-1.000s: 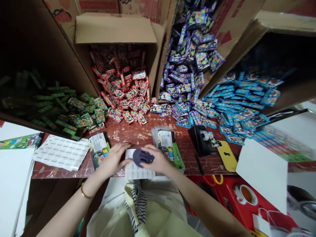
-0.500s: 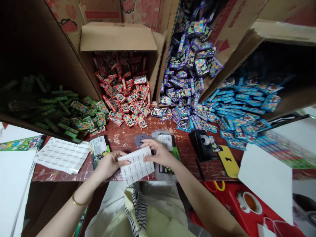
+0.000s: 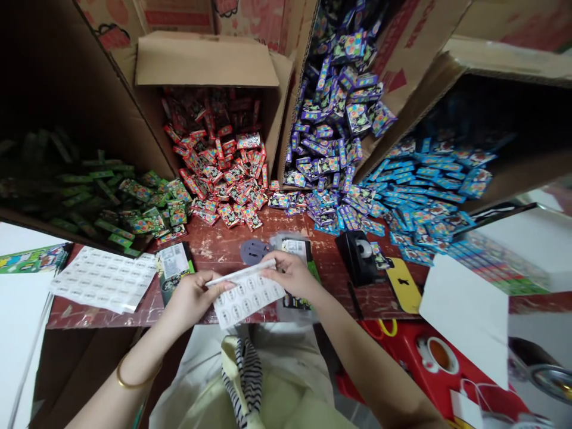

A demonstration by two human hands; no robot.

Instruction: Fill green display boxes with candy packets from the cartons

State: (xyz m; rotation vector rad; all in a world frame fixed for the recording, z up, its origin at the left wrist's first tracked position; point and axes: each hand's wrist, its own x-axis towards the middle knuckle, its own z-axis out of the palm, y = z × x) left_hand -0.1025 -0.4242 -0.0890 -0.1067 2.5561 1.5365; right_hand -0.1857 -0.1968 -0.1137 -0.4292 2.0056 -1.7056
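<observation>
Between both hands I hold a white sheet of oval stickers point(image 3: 243, 302), its top edge folded over. My left hand point(image 3: 194, 295) pinches the sheet's left end with thumb and fingers. At the upper right end, my right hand point(image 3: 290, 275) grips it the same way. Under and beside my right hand lies a dark green printed packet in clear plastic point(image 3: 298, 249). A similar packet with a white label point(image 3: 174, 262) is just left of my left hand. Beyond the sheet sits a grey round disc point(image 3: 253, 252). More sticker sheets point(image 3: 105, 280) lie at the left.
Open cardboard boxes point(image 3: 205, 62) spill small green packs point(image 3: 147, 205), red packs point(image 3: 227, 185), purple packs point(image 3: 330, 149) and blue packs point(image 3: 429, 185) onto the red table point(image 3: 214, 238). At right are a black tape dispenser point(image 3: 355, 259), a yellow phone point(image 3: 404, 286) and a cup of tea point(image 3: 440, 356) on a red stool.
The top edge of the sticker sheet is now folded over, and my right hand has shifted slightly right and down with its end. The whole view has drifted a little.
</observation>
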